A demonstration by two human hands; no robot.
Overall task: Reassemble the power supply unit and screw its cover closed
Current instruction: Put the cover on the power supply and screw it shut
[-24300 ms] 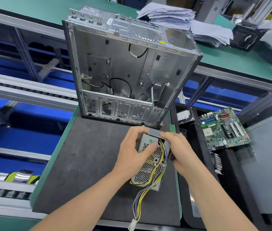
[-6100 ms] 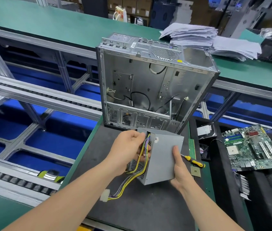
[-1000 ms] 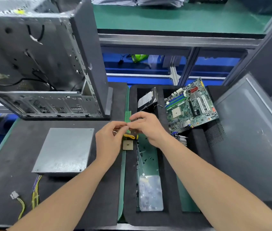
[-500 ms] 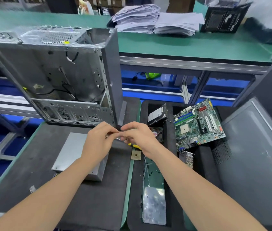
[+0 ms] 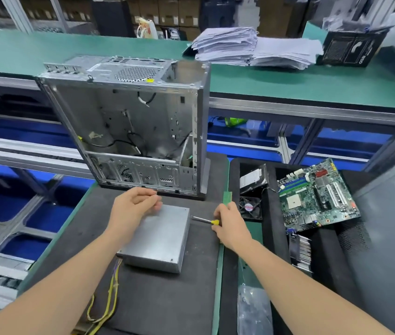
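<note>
Grey steel, the power supply unit [image 5: 160, 238] lies flat on the black mat [image 5: 155, 298] at lower centre, just before the open computer case [image 5: 131, 122]. Your right hand [image 5: 230, 224] grips the yellow-handled screwdriver [image 5: 203, 220], tip near the unit's right edge. Your left hand [image 5: 133, 209] hovers over its far left corner, fingers curled; whether they pinch a screw, I can't tell. Careful: a screw dropped here could roll off the mat, the tip could skid across bare metal, and the yellow cables [image 5: 109, 298] trailing at lower left could snag.
</note>
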